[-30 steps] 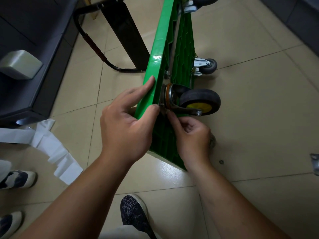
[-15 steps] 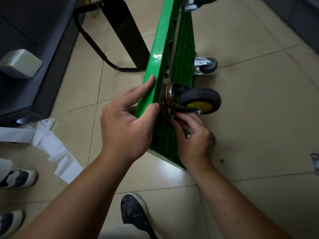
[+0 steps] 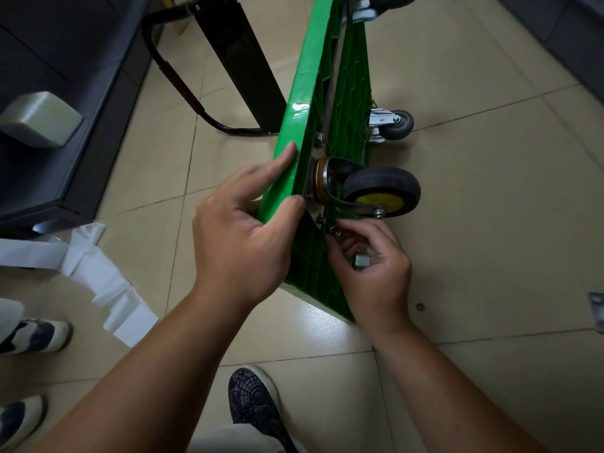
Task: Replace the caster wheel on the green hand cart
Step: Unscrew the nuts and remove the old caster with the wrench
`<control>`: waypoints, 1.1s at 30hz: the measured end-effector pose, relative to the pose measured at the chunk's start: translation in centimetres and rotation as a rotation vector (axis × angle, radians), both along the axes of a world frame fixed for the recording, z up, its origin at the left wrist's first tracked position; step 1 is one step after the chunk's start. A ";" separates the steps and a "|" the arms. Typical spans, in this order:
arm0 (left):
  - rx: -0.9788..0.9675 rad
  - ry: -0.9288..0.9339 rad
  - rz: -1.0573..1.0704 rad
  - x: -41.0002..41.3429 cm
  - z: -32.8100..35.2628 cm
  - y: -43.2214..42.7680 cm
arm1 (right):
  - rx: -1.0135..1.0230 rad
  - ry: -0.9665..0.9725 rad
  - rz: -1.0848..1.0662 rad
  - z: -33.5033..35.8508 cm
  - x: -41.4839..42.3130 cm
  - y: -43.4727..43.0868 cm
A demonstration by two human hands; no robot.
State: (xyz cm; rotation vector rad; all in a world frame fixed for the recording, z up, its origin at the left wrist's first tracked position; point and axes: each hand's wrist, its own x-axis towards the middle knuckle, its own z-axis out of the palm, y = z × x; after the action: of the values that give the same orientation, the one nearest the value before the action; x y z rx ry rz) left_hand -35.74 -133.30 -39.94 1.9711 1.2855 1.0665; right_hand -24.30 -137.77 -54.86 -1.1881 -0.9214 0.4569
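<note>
An indoor utility or shop-type room: glossy beige tile floor [image 3: 490, 223], a dark grey cabinet [image 3: 65, 142] along the left, a loose white paper strip [image 3: 98, 273] on the tiles, and a bystander's shoes [image 3: 32, 335].

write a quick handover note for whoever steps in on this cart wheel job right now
Left hand grips the edge of the green cart, which stands on its side.
Right hand pinches a small fastener at the base of the caster wheel.
Done: caster wheel sits against the cart's underside.
Left: fit and tighten the fasteners; how tight the others are is unclear. One loose bit lies on the floor.
</note>
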 end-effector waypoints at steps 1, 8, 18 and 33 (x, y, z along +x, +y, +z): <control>0.001 0.002 -0.002 0.0 0.0 0.0 | 0.002 -0.023 0.005 -0.1 0.2 -0.1; 0.005 -0.004 0.007 0.0 0.1 0.0 | -0.397 -0.005 -0.134 -7.4 3.1 -3.2; -0.001 -0.032 -0.017 -0.1 0.0 0.0 | -0.951 -0.043 -0.192 -18.0 7.9 -11.6; -0.066 -0.061 -0.023 0.3 0.4 -0.4 | -1.141 -0.177 -0.157 -20.9 9.6 -11.5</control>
State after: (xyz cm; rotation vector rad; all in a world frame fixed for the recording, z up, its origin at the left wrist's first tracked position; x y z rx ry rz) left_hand -35.44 -133.71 -39.59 1.8854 1.2469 1.0523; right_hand -14.69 -149.25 -75.78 -2.3437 -0.6824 0.7983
